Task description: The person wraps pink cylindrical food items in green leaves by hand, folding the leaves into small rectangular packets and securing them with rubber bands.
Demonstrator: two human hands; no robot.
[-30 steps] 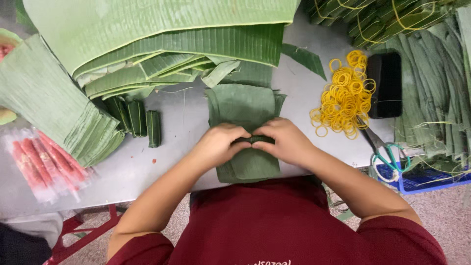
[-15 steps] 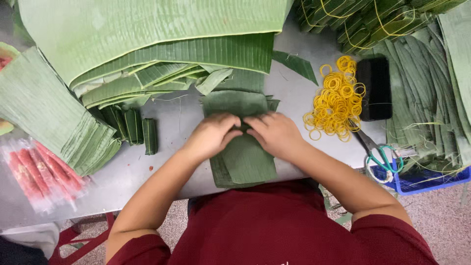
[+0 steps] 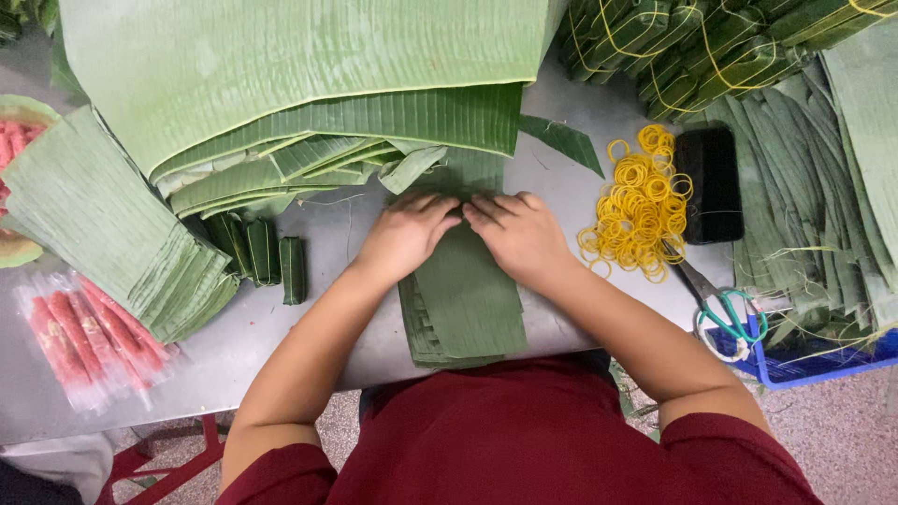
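Banana-leaf stack (image 3: 463,309) lies mid-bench at the near edge, just in front of us. Since a second ago our hands have slid away from us along it: then they were bunched over a fold at its middle, now they lie flatter at its far end. We judge the fold has been pressed down and smoothed.

Left to right. Clear plastic packet of red sausage sticks (image 3: 79,337) at the bench's near-left edge. Fanned pile of cut leaf strips (image 3: 103,234) beside it. Three small dark green wrapped rolls (image 3: 262,254) stand close together, left of our arms. Left hand (image 3: 404,234): fingers spread nearly flat, palm down on the leaf, gripping nothing. Right hand (image 3: 519,238): same, fingers extended, pressing the stack's far end, the two hands almost touching. Loose heap of yellow rubber bands (image 3: 636,201), then a black phone (image 3: 709,185) face up. Green-handled scissors (image 3: 725,313) near the right edge. Tied leaf bundles (image 3: 711,47) lie far right.
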